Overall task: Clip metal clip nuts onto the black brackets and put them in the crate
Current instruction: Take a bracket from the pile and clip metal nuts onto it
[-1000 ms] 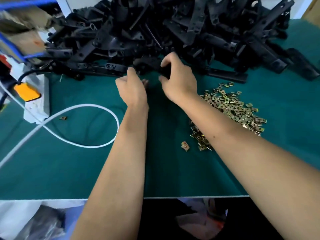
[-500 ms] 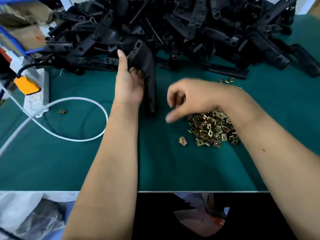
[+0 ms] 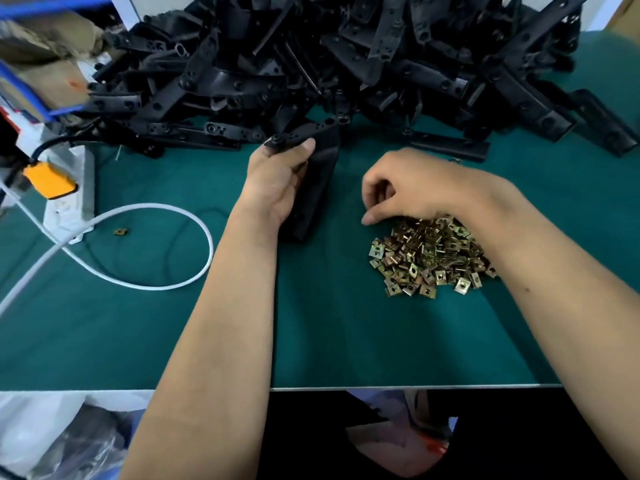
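Observation:
My left hand (image 3: 277, 178) grips a black bracket (image 3: 317, 188) that stands on end on the green mat, its holed tab at the top by my fingertips. My right hand (image 3: 412, 185) is over the far left edge of a pile of brass-coloured clip nuts (image 3: 429, 261). Its fingers are curled, palm down, with one fingertip near the mat. Whether it holds a clip nut is hidden. A big heap of black brackets (image 3: 346, 64) fills the back of the table. No crate is in view.
One stray clip nut (image 3: 120, 231) lies at the left near a looped white cable (image 3: 152, 206). A white power strip (image 3: 69, 206) with an orange plug (image 3: 48, 180) sits at the left edge. The table's front edge (image 3: 415, 386) is close to me.
My left hand pulled a bracket out of the heap and stood it on the mat. My right hand let go of the heap and swung right and down to the clip nut pile.

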`<state>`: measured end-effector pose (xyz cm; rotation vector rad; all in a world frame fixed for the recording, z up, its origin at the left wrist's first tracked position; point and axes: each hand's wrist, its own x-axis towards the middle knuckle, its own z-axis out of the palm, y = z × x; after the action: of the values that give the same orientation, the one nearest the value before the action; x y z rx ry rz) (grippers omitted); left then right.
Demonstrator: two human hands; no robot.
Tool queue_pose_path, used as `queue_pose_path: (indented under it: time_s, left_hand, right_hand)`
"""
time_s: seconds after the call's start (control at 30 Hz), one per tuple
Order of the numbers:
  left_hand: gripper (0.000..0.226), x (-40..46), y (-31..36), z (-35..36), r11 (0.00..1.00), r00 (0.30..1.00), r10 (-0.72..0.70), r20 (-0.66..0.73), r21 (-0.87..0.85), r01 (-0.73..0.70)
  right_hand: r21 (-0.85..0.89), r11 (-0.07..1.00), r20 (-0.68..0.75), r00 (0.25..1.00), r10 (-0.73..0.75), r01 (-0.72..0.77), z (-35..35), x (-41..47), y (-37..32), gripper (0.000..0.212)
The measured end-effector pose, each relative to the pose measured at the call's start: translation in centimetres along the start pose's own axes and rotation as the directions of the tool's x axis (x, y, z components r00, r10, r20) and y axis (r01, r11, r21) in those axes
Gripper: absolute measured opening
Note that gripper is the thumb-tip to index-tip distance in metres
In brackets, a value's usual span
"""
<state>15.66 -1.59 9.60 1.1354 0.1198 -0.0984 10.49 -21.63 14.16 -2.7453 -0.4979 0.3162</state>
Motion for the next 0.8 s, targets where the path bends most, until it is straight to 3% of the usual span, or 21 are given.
queue_pose_path:
  time_s: [0.17,0.3,0.4,0.5,0.57,0.67,0.73,0.77,0.8]
  left_hand:
    - [0.011,0.4,-0.3,0.3,0.998,0.999,0.047,0.028,0.028,-0.048]
    - [0.012,0.5,-0.9,0.9,1.0,0.993,0.022,0.113,0.003,-0.023]
    - [0.017,0.8,-1.0,1.1,1.0,0.987,0.013,0.162,0.016,-0.015]
    - [0.015,1.4,-0.9,1.0,0.998,0.985,0.004,0.17,0.057,-0.014]
    - [0.021,1.3,-0.9,1.2,0.996,0.992,0.0,0.128,0.085,-0.01]
    - [0.038,0.9,-1.0,1.9,0.986,0.997,0.017,0.079,0.163,-0.03]
    - [0.05,0.5,-1.1,2.2,0.938,0.993,0.104,0.06,0.327,-0.118]
    - [0.056,0.4,-1.3,2.1,0.852,0.978,0.198,0.065,0.482,-0.204]
    - [0.062,0.2,-1.5,2.1,0.684,0.942,0.322,0.095,0.664,-0.301]
  right_hand:
    - [0.068,0.997,-0.244,0.97,-0.017,0.035,0.5,0.5,3.6,0.015]
    - [0.44,0.883,-0.417,0.908,0.043,0.161,2.0,0.1,5.2,0.014]
    - [0.573,0.781,-0.505,0.857,0.099,0.248,2.3,0.2,5.7,0.015]
    - [0.686,0.66,-0.498,0.859,0.118,0.306,2.5,0.1,5.8,0.007]
    - [0.743,0.597,-0.46,0.879,0.126,0.303,2.8,0.0,5.8,0.016]
    - [0.761,0.589,-0.434,0.888,0.15,0.273,2.8,0.0,5.8,0.018]
    - [0.755,0.6,-0.441,0.882,0.165,0.265,2.8,-0.1,5.7,0.017]
    - [0.755,0.599,-0.449,0.876,0.175,0.267,2.7,-0.1,5.7,0.017]
    - [0.757,0.594,-0.458,0.869,0.188,0.271,2.6,-0.2,5.6,0.016]
